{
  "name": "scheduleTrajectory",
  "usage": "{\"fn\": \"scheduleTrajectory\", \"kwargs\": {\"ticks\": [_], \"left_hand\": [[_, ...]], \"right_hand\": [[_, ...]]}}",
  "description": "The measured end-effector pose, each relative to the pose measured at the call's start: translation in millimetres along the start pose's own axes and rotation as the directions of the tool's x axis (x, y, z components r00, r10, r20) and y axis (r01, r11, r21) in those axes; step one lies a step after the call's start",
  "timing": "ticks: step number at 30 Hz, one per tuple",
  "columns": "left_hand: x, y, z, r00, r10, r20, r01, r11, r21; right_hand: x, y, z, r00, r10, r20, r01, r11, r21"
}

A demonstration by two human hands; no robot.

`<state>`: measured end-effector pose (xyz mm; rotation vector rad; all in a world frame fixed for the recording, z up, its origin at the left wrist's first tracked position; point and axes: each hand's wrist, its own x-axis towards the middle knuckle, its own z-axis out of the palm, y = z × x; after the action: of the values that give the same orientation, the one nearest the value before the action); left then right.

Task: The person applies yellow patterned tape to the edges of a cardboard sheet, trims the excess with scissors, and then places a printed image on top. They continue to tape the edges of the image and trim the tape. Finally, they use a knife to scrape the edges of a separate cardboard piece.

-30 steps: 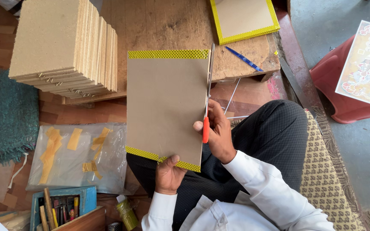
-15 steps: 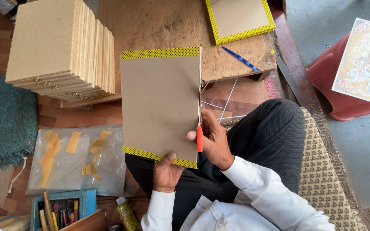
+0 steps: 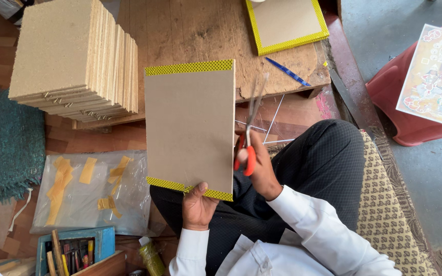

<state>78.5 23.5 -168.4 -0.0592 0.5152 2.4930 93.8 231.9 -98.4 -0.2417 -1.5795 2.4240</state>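
Your left hand (image 3: 198, 207) pinches the bottom edge of the brown board (image 3: 190, 128), holding it upright over your lap; yellow dotted tape runs along its top and bottom edges. Your right hand (image 3: 257, 166) is closed around the red-handled scissors (image 3: 249, 138), their blades just beside the board's right edge. A stack of plain boards (image 3: 72, 56) sits on the wooden worktop (image 3: 195, 30) beyond.

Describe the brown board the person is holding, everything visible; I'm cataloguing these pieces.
The brown board is a flat rectangular panel, seemingly cardboard or fibreboard, plain tan, with yellow dotted tape along its top and bottom edges. It is held up over the lap, face toward the camera. The left hand grips its bottom edge; the right hand, holding red-handled scissors, is at its right edge.
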Motion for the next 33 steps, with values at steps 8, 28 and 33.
{"fn": "scheduleTrajectory", "kwargs": {"ticks": [8, 28, 33], "left_hand": [[-3, -1, 2, 0.999, -0.008, -0.053, 0.011, 0.998, 0.056], [12, 17, 28, 0.990, 0.140, -0.027, -0.125, 0.944, 0.304], [27, 37, 50, 0.975, 0.222, 0.029, -0.211, 0.868, 0.449]], "right_hand": [[9, -24, 8, 0.996, 0.016, 0.086, -0.014, 1.000, -0.016], [17, -1, -53, 0.988, 0.139, -0.065, -0.153, 0.882, -0.445], [36, 23, -72, 0.972, 0.228, 0.051, 0.029, 0.100, -0.995]]}}
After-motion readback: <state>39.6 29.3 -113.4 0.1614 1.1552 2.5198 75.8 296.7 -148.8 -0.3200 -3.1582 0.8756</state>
